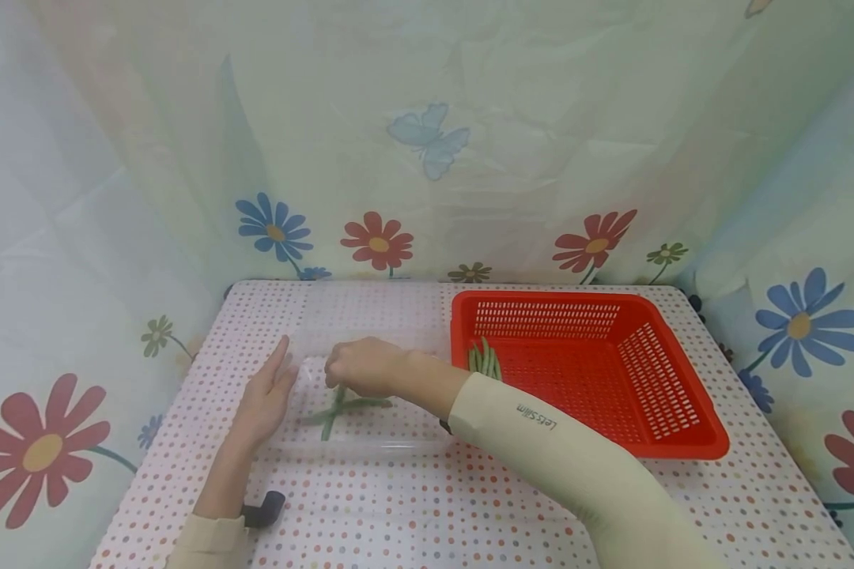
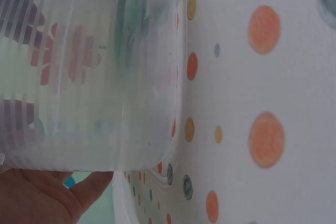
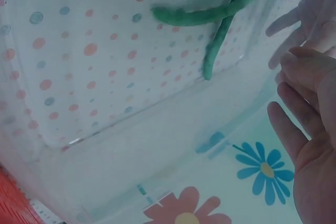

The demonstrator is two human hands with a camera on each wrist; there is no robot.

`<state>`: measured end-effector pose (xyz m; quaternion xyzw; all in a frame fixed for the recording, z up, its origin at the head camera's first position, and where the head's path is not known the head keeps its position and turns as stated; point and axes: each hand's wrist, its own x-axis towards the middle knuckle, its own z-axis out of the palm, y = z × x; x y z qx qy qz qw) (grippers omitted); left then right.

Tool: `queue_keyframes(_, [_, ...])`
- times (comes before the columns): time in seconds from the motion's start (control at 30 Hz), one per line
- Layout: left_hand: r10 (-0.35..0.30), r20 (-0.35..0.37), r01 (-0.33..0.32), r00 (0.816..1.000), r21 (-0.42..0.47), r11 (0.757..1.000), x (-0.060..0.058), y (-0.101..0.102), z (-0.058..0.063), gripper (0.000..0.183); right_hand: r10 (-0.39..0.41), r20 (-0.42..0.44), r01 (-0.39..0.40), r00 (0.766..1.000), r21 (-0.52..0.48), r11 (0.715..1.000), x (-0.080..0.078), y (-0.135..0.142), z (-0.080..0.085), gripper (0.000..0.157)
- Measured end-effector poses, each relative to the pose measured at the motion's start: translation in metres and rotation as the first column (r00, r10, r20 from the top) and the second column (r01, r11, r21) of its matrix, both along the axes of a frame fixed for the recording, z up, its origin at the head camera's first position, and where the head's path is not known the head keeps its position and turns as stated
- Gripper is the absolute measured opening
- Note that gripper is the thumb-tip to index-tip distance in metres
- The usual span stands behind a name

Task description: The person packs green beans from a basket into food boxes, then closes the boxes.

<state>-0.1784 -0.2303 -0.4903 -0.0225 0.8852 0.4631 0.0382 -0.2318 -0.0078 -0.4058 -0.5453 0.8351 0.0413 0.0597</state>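
A clear plastic box stands left of the middle of the table. Inside it, two green beans lie crossed on the bottom; the right wrist view shows these beans too. My right hand is over the box, directly above the beans, and in the right wrist view its fingers are loosely spread with nothing between them. Beside the box's left wall is my left hand, fingers extended. In the left wrist view, that hand shows at the box's edge, partly hidden by its ribbed wall.
A red plastic basket stands to the right of the box. Several more green beans lie at its left end, partly behind my right forearm. The table has a dotted cover, and flowered curtains surround it.
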Motion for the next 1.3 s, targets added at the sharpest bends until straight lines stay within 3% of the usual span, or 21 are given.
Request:
queue_keyframes(0.27, [-0.005, -0.003, 0.005, 1.000, 0.004, 1.000, 0.001, 0.000, 0.001, 0.059, 0.029, -0.048, -0.029, 0.998, -0.009, 1.000, 0.002, 0.002, 0.006, 0.029])
queue_keyframes(0.5, [-0.011, 0.006, 0.011, 1.000, 0.017, 1.000, 0.001, 0.000, 0.002, 0.060, -0.001, -0.082, 0.002, 0.997, 0.008, 1.000, -0.001, 0.012, 0.016, 0.035])
queue_keyframes(0.8, [0.017, 0.016, -0.017, 1.000, 0.001, 1.000, 0.000, 0.001, 0.002, 0.059, -0.086, -0.006, 0.086, 0.996, 0.008, 0.996, -0.007, 0.037, 0.023, 0.046])
queue_keyframes(0.97, [0.021, 0.019, -0.021, 1.000, 0.013, 1.000, 0.001, 0.002, 0.003, 0.058, -0.105, -0.008, 0.105, 0.994, -0.035, 0.994, -0.009, 0.053, 0.023, 0.047])
queue_keyframes(1.3, [0.020, 0.013, -0.020, 1.000, 0.006, 1.000, 0.000, 0.001, 0.002, 0.059, -0.012, -0.144, -0.019, 0.990, -0.209, 0.978, -0.012, 0.091, 0.013, 0.039])
